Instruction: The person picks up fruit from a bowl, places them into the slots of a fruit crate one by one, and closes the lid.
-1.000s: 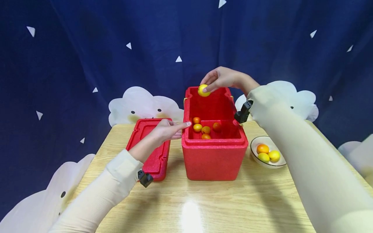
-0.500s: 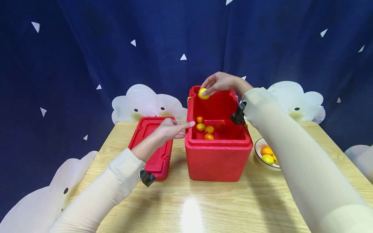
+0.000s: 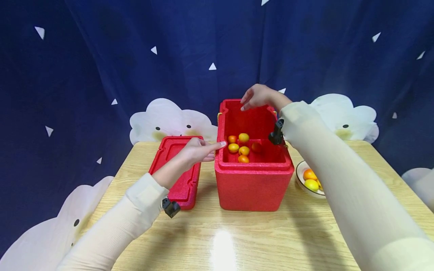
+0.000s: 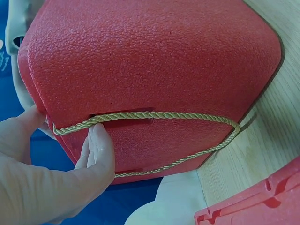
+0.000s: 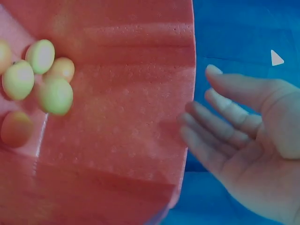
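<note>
A red foam box [image 3: 255, 192] stands uncovered on the table. My left hand [image 3: 200, 149] holds its left wall, thumb over the rim and fingers against the outer side, by a gold cord [image 4: 164, 115] in the left wrist view. Over the box's far part, my right hand [image 3: 259, 96] hovers with relaxed fingers and nothing in them; the right wrist view shows the fingers [image 5: 211, 136] apart from any fruit. Below, inside the box, is a yellow fruit [image 3: 243, 137] among several small orange and yellow fruits [image 3: 233, 148].
Left of the box lies its red lid [image 3: 181, 188]. A white dark-rimmed bowl [image 3: 301, 167] with a few fruits stands at the right, partly covered by my right sleeve [image 3: 339, 169]. Behind the wooden table [image 3: 190, 241] hangs a blue curtain [image 3: 190, 45].
The right hand has let go of the yellow fruit, which has dropped into the box. Earlier that hand moved slightly lower over the box. The left hand stays at the rim.
</note>
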Demonstrator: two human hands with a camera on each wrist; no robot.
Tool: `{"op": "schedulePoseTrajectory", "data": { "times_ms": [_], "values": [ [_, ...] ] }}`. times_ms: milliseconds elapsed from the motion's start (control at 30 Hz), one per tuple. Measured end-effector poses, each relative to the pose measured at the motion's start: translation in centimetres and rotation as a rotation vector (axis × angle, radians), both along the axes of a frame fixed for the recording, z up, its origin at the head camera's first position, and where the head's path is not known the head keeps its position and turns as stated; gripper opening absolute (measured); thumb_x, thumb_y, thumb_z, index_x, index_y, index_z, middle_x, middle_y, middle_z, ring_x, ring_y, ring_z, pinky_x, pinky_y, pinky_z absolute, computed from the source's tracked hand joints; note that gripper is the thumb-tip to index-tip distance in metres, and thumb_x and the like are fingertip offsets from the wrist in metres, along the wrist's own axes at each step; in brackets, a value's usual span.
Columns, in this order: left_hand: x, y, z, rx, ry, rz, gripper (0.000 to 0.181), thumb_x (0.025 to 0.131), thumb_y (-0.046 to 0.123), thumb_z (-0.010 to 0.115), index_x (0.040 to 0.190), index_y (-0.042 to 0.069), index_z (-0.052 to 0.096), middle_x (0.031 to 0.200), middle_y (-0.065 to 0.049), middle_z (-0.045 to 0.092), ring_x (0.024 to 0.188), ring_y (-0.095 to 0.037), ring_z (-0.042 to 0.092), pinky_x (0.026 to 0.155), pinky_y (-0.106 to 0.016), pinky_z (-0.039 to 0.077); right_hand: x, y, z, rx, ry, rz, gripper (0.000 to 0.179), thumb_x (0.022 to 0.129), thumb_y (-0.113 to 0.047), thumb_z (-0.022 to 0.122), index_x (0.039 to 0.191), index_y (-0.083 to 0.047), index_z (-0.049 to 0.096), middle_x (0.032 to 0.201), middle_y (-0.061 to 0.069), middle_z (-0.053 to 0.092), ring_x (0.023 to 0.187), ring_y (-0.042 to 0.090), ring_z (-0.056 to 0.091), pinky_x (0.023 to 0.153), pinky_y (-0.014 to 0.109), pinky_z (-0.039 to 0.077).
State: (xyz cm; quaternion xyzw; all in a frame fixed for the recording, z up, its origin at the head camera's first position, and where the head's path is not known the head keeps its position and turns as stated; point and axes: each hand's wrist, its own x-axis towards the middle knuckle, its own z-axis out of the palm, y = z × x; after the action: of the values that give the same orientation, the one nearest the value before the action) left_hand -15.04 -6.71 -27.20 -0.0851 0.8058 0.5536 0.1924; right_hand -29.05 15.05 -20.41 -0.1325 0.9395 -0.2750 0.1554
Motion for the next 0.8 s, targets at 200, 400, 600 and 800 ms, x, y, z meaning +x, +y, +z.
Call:
{"op": "schedulePoseTrajectory", "data": {
  "times_ms": [200,400,600,800],
  "values": [
    [0.0,-0.3,0.0,-0.013,-0.016,0.003,0.067,0.086,0.04,0.069,0.129,-0.002,0.04,0.127,-0.018,0.061,0.115,-0.028,0.066,0.096,-0.032,0.054,0.7,-0.7,1.7,0.013,0.036,-0.023,0.037,0.088,-0.022,0.068,0.119,-0.004,0.061,0.121,0.017,0.062,0.102,0.026,0.058,0.102,0.042,0.051],
    [-0.1,-0.4,0.0,-0.009,-0.023,0.008,0.071,0.086,0.04,0.069,0.134,-0.001,0.036,0.129,-0.018,0.06,0.115,-0.027,0.065,0.097,-0.033,0.054,1.9,0.4,3.0,-0.028,0.068,0.015,0.043,0.088,-0.026,0.069,0.124,-0.004,0.059,0.128,0.018,0.062,0.11,0.029,0.062,0.103,0.041,0.051],
    [-0.3,-0.3,-0.1,-0.002,-0.031,0.016,0.073,0.086,0.04,0.069,0.136,-0.001,0.034,0.131,-0.017,0.059,0.116,-0.027,0.065,0.098,-0.032,0.053,3.8,3.8,1.5,-0.104,0.13,0.01,0.042,0.087,-0.026,0.069,0.123,-0.004,0.06,0.126,0.019,0.064,0.111,0.034,0.062,0.102,0.047,0.051],
    [-0.4,-0.3,-0.2,-0.003,-0.023,0.014,0.072,0.086,0.04,0.069,0.135,-0.002,0.036,0.13,-0.018,0.061,0.115,-0.027,0.065,0.098,-0.033,0.053,6.2,7.8,-2.2,-0.161,0.159,-0.02,0.038,0.087,-0.024,0.07,0.119,-0.006,0.063,0.119,0.017,0.068,0.104,0.027,0.065,0.095,0.042,0.056]
  ]
}}
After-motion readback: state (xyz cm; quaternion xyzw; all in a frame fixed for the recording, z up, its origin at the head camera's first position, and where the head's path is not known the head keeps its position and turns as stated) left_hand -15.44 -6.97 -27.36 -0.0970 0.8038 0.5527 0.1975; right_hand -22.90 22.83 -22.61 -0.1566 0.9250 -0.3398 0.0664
